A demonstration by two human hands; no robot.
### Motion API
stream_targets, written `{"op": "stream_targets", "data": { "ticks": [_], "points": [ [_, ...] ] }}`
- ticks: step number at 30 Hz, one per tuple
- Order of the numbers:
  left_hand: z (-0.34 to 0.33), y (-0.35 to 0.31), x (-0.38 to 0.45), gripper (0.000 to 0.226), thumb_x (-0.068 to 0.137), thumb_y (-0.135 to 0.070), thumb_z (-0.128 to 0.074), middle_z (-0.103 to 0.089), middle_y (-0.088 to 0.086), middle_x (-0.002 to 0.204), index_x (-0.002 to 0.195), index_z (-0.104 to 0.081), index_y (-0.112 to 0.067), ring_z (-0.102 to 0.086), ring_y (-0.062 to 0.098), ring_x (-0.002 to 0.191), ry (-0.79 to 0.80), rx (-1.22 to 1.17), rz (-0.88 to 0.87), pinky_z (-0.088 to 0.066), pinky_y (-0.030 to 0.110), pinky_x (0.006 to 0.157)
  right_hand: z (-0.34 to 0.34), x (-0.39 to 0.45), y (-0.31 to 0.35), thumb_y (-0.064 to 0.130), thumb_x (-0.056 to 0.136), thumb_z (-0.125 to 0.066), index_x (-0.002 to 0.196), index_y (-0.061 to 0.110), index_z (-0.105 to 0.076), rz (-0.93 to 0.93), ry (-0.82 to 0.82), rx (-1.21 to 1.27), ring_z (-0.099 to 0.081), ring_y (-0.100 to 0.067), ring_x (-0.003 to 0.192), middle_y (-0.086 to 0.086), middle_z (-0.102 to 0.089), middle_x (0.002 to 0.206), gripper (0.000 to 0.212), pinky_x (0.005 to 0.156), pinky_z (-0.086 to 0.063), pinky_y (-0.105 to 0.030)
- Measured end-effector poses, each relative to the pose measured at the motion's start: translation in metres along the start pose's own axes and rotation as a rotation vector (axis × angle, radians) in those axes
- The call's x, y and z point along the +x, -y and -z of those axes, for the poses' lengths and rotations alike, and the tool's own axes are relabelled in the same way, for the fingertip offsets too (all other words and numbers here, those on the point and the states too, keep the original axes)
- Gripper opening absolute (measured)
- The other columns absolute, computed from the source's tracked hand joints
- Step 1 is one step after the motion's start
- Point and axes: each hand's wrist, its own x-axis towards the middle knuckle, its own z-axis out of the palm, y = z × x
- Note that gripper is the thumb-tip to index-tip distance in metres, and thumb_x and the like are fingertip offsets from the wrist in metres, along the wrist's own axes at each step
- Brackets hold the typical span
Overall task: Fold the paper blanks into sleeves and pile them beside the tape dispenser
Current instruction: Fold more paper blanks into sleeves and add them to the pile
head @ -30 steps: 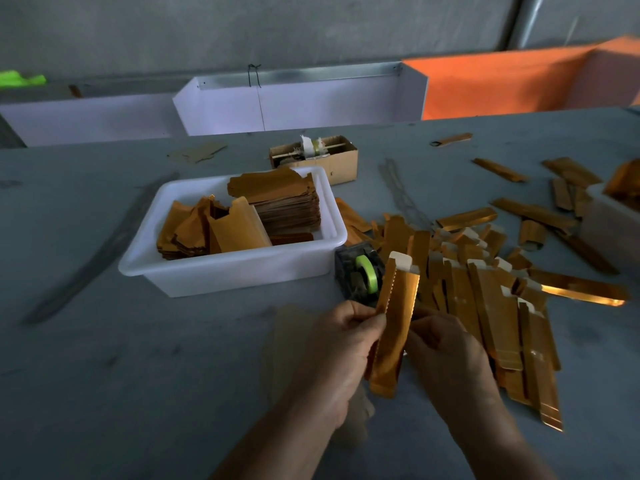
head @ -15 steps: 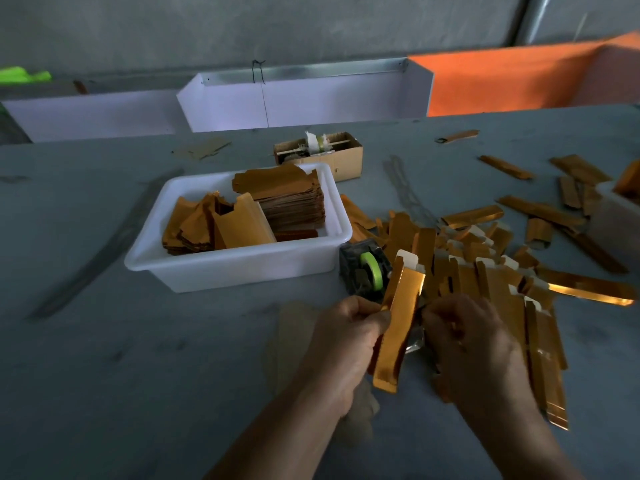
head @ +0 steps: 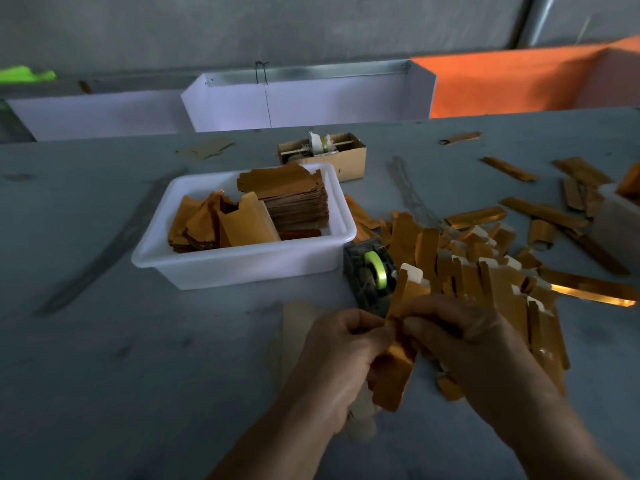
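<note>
We see a shiny gold paper sleeve [head: 398, 372], long & flat w/ a white tab on top, held up just in front of the tape dispenser [head: 372, 275]. The left hand [head: 339, 362] pinches its left edge, fingers curled. The right hand [head: 464, 344] pinches the right edge, thumb & fingers bent on the paper. The dispenser is dark & blocky w/ a lime-green roll. Just right of it lies a messy pile of folded sleeves [head: 485, 271], shiny gold strips. A smooth white plastic tub [head: 242, 265] at its left holds flat gold blanks [head: 294, 199], some in a neat stack. The table [head: 104, 358] is dull grey & scuffed. Behind sit a small cardboard box [head: 349, 157], white bins [head: 311, 102] & an orange panel [head: 512, 81] by a grey wall.
</note>
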Motion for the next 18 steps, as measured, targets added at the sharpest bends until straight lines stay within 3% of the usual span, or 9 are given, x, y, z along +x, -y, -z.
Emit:
{"op": "stream_targets", "data": {
  "ticks": [2,4,9,14,18],
  "points": [
    [0.0007,0.0001,-0.0017,0.007,0.086,-0.017,-0.068,-0.074,0.004,0.077,0.08,-0.071,-0.017,-0.072,0.018,0.075,0.017,-0.026,0.01,-0.059,0.035,0.077,-0.0012,0.001,0.0009,0.017,0.083,-0.064,0.097,0.041,-0.056,0.023,-0.04,-0.061,-0.061,0.007,0.074,0.022,-0.065,0.079,0.028,0.06,-0.044,-0.004],
    [0.0013,0.0,-0.0034,0.007,0.086,-0.016,-0.068,-0.075,0.002,0.077,0.08,-0.071,-0.017,-0.072,0.015,0.073,0.037,-0.054,0.018,-0.059,0.029,0.072,-0.0023,0.002,0.0003,0.018,0.08,-0.068,0.097,0.039,-0.047,0.009,-0.091,-0.067,-0.061,0.009,0.071,0.02,-0.066,0.074,0.034,0.057,-0.044,-0.003],
    [0.0018,-0.0016,-0.0066,0.011,0.088,-0.011,-0.065,-0.074,0.001,0.073,0.079,-0.07,-0.015,-0.072,0.013,0.069,0.077,-0.108,0.025,-0.055,0.02,0.061,-0.0049,0.0027,-0.0017,0.02,0.08,-0.069,0.091,0.029,-0.048,-0.006,-0.127,-0.117,-0.062,0.008,0.069,0.007,-0.067,0.07,0.025,0.055,-0.046,-0.006],
    [0.0037,-0.0009,-0.0075,0.017,0.09,-0.021,-0.063,-0.075,0.004,0.076,0.075,-0.071,-0.017,-0.073,0.017,0.074,0.103,-0.064,0.02,-0.06,0.032,0.075,-0.0068,0.0016,-0.0004,0.023,0.079,-0.069,0.09,0.031,-0.044,-0.015,-0.122,-0.245,-0.062,0.001,0.067,0.01,-0.064,0.074,0.028,0.055,-0.05,-0.013],
    [0.0016,0.0031,-0.0078,0.021,0.091,-0.019,-0.063,-0.071,0.0,0.067,0.071,-0.069,-0.017,-0.069,0.01,0.064,0.053,-0.078,-0.02,-0.055,0.02,0.061,-0.0098,0.0,0.0039,0.022,0.082,-0.067,0.093,0.028,-0.045,-0.022,-0.142,-0.295,-0.061,-0.002,0.07,0.01,-0.062,0.076,0.025,0.057,-0.052,-0.017]
  ]
}}
